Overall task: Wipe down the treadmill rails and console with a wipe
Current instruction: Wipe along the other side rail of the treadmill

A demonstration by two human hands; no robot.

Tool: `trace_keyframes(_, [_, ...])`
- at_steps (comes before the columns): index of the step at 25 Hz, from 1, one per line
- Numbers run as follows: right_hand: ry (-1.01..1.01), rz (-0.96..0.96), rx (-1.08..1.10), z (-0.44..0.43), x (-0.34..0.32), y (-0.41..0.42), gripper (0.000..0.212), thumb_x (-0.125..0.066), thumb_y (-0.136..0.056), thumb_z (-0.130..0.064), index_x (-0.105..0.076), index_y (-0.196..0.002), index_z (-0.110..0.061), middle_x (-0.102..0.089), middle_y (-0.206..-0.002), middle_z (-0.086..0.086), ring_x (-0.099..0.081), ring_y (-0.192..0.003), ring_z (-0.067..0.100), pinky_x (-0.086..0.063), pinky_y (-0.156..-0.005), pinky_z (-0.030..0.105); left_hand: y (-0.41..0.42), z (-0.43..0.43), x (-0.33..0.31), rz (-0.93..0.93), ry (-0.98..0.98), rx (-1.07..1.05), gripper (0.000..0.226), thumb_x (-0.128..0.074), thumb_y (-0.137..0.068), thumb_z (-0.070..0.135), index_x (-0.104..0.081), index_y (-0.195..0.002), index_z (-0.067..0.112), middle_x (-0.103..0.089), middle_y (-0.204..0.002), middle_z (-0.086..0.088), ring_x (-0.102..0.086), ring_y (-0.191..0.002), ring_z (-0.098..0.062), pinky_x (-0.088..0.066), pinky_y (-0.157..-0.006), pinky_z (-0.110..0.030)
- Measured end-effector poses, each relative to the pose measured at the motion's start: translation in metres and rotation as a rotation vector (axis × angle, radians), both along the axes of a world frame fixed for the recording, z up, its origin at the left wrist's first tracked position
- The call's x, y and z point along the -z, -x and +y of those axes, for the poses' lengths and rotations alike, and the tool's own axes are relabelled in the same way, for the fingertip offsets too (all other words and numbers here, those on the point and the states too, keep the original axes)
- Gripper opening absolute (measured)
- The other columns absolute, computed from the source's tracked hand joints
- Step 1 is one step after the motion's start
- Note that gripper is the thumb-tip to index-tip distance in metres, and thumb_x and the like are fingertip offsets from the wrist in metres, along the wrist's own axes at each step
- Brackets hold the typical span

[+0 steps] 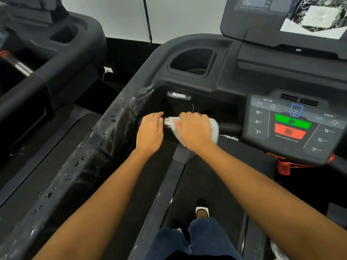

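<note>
Left hand (150, 132) — fingers curled round the handlebar (230, 127), right hand (195, 129) — fingers clamping white wipe (214, 128) onto it

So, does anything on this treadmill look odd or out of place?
Yes. Crumpled clear plastic wrap covers the left side rail, speckled with droplets, and more wrap clings to the screen at top right.

matt black plastic console (187, 44); glossy smooth control panel (293, 126); handlebar (229, 126) in matt black with a polished metal band (167, 122); soft white cloth-like wipe (214, 126) on the handlebar; rail (105, 141) beside the handlebar under crinkled clear film, wet-beaded.
</note>
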State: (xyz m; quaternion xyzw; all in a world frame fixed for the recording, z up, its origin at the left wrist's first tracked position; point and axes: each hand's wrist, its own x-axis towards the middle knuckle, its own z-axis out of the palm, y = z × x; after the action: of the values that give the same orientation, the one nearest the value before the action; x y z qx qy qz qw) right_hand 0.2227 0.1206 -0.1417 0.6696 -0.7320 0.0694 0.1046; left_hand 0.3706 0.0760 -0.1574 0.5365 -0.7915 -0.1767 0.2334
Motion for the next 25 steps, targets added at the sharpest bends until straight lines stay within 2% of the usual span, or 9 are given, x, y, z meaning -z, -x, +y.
trace_keyframes(3, [0.104, -0.022, 0.163, 0.027, -0.003, 0.044, 0.05, -0.024, -0.09, -0.036, -0.059, -0.064, -0.011, -0.059, -0.057, 0.006, -0.048, -0.049, 0.024, -0.034, -0.058, 0.032, 0.0, -0.001, -0.003, -0.028, 0.042, 0.008, 0.035, -0.036, -0.102, 0.023, -0.056, -0.13, 0.012, -0.06, -0.125, -0.003, -0.048, -0.12, -0.018, -0.034, -0.103, -0.029])
trace_keyframes(6, [0.011, -0.054, 0.31, 0.012, -0.001, 0.027, 0.05, -0.029, -0.095, -0.036, -0.063, -0.068, -0.012, -0.062, -0.062, 0.005, -0.048, -0.057, 0.024, -0.034, -0.068, 0.036, -0.001, -0.006, -0.008, -0.055, 0.04, 0.02, 0.035, -0.037, -0.102, 0.024, -0.058, -0.126, 0.014, -0.063, -0.119, -0.002, -0.052, -0.114, -0.019, -0.037, -0.099, -0.032])
trace_keyframes(8, [-0.038, -0.072, 0.237, -0.016, 0.002, -0.019, 0.039, -0.034, -0.095, -0.034, -0.066, -0.085, -0.014, -0.067, -0.079, 0.005, -0.059, -0.073, 0.028, -0.036, -0.074, 0.038, -0.006, -0.011, -0.012, -0.044, -0.018, 0.045, 0.036, -0.035, -0.102, 0.026, -0.055, -0.13, 0.014, -0.061, -0.123, -0.002, -0.051, -0.116, -0.018, -0.037, -0.099, -0.031])
trace_keyframes(11, [-0.122, -0.106, 0.027, -0.039, 0.007, -0.074, 0.025, -0.051, -0.088, -0.032, -0.057, -0.108, -0.017, -0.063, -0.1, 0.002, -0.058, -0.092, 0.025, -0.038, -0.081, 0.039, -0.017, -0.017, -0.02, 0.016, -0.088, 0.028, 0.038, -0.034, -0.102, 0.022, -0.05, -0.135, 0.012, -0.055, -0.132, -0.003, -0.048, -0.123, -0.017, -0.033, -0.101, -0.024])
trace_keyframes(16, [-0.059, 0.007, -0.058, -0.026, 0.012, -0.043, 0.031, -0.043, -0.095, -0.042, -0.058, -0.098, -0.015, -0.064, -0.091, 0.004, -0.061, -0.081, 0.026, -0.042, -0.071, 0.039, -0.032, -0.024, -0.053, -0.034, 0.202, 0.08, 0.036, -0.043, -0.097, 0.011, -0.054, -0.131, 0.009, -0.057, -0.128, -0.005, -0.046, -0.122, -0.018, -0.035, -0.102, -0.025])
trace_keyframes(18, [-0.049, 0.068, -0.07, -0.026, 0.006, -0.028, 0.028, -0.057, -0.09, -0.04, -0.062, -0.097, -0.012, -0.065, -0.082, 0.007, -0.063, -0.071, 0.03, -0.045, -0.062, 0.038, -0.043, -0.033, -0.067, -0.098, 0.316, -0.075, 0.037, -0.044, -0.094, 0.012, -0.055, -0.129, 0.008, -0.056, -0.128, -0.007, -0.046, -0.122, -0.023, -0.036, -0.099, -0.031])
trace_keyframes(19, [-0.085, 0.062, -0.112, -0.034, 0.002, -0.031, 0.025, -0.061, -0.089, -0.032, -0.063, -0.102, -0.011, -0.065, -0.082, 0.009, -0.063, -0.07, 0.032, -0.043, -0.059, 0.036, -0.052, -0.039, -0.073, -0.168, 0.298, -0.165, 0.038, -0.044, -0.095, 0.015, -0.053, -0.132, 0.007, -0.054, -0.132, -0.009, -0.044, -0.126, -0.025, -0.036, -0.1, -0.035])
trace_keyframes(22, [-0.273, -0.108, -0.049, -0.063, -0.004, -0.069, 0.034, -0.031, -0.102, -0.024, -0.063, -0.104, -0.011, -0.067, -0.096, 0.011, -0.064, -0.086, 0.036, -0.035, -0.064, 0.035, -0.073, -0.048, -0.074, -0.343, 0.096, -0.273, 0.045, -0.036, -0.1, 0.026, -0.043, -0.139, 0.004, -0.047, -0.139, -0.014, -0.037, -0.133, -0.03, -0.03, -0.108, -0.04])
trace_keyframes(25, [-0.147, -0.006, -0.092, -0.061, 0.008, -0.086, 0.035, -0.034, -0.101, -0.033, -0.06, -0.091, -0.013, -0.065, -0.084, 0.005, -0.061, -0.073, 0.027, -0.032, -0.062, 0.034, -0.079, -0.044, -0.064, -0.367, -0.024, -0.273, 0.047, -0.029, -0.103, 0.031, -0.039, -0.141, 0.004, -0.048, -0.138, -0.015, -0.039, -0.13, -0.031, -0.031, -0.106, -0.041])
